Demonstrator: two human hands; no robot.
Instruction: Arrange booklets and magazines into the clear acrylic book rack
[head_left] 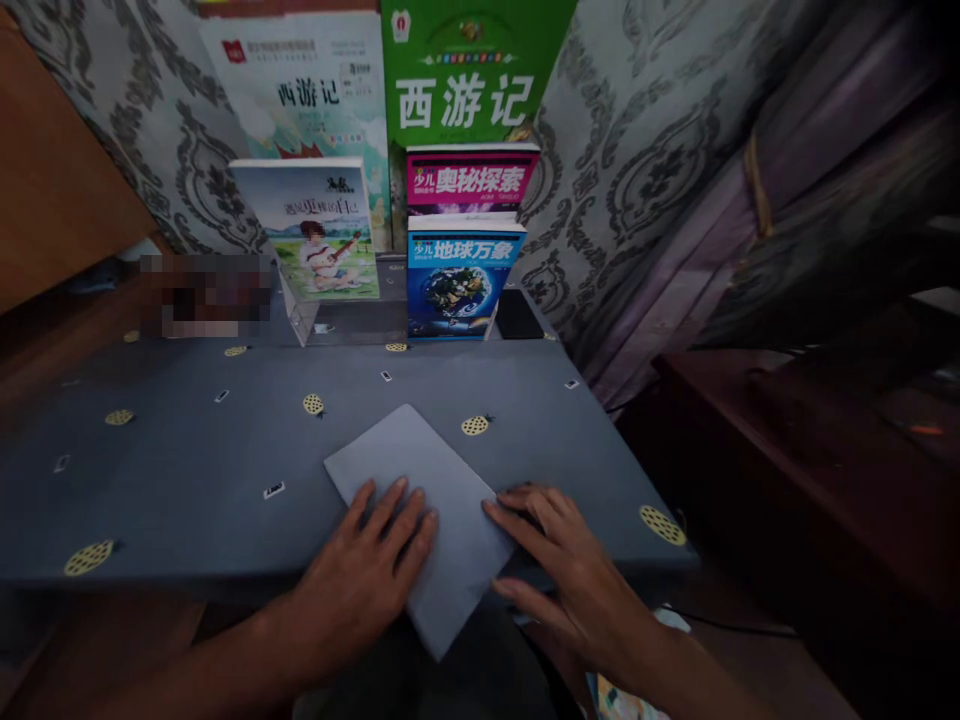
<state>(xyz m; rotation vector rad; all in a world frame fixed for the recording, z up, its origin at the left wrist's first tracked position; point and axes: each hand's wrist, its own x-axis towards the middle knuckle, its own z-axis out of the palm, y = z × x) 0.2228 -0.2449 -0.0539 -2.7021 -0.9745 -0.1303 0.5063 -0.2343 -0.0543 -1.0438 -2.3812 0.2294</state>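
Observation:
A pale, folded sheet of paper point(427, 460) lies at an angle on the patterned tablecloth point(225, 430), its lower corner jutting past the table's front edge. My left hand point(371, 560) rests flat on the sheet's left part with the fingers spread. At the sheet's right edge is my right hand point(559, 565), its fingertips touching the border and its thumb apart from them near the lower right side. Neither hand is closed round anything.
Several upright books point(465, 280) stand at the table's back, some on a clear stand. A dark flat object point(519, 315) lies beside them. Dark red furniture point(795, 480) is to the right, near a purple curtain point(675, 250).

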